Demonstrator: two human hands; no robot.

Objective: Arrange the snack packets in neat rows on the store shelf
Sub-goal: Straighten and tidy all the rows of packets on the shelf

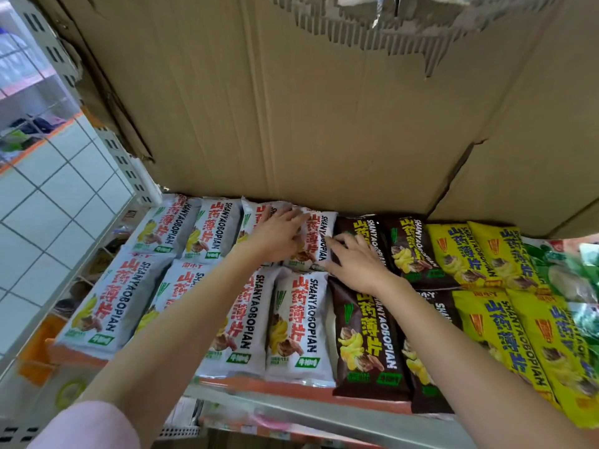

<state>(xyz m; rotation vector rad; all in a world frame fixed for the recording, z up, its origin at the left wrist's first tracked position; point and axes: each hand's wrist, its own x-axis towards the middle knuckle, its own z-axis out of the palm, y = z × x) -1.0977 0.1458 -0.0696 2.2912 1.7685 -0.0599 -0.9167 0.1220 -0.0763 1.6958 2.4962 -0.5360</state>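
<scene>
Reaching deep, both hands worked back row of shelf (291, 401). Left hand (278, 236) lay flat on white packet (316, 241), fingers spread, pressing it level. Right hand (355, 262) braced its edge against brown packet (410, 247), fingers loosely apart, apparently nudging seam straight. Cardboard sheet (308, 108) blocked any push farther back.

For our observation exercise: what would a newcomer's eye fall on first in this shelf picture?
Two bare hands meet at the back row: the left hand rests on a white packet, the right hand on a brown packet. Bright yellow packets fill the right, and a torn cardboard sheet looms behind.
</scene>
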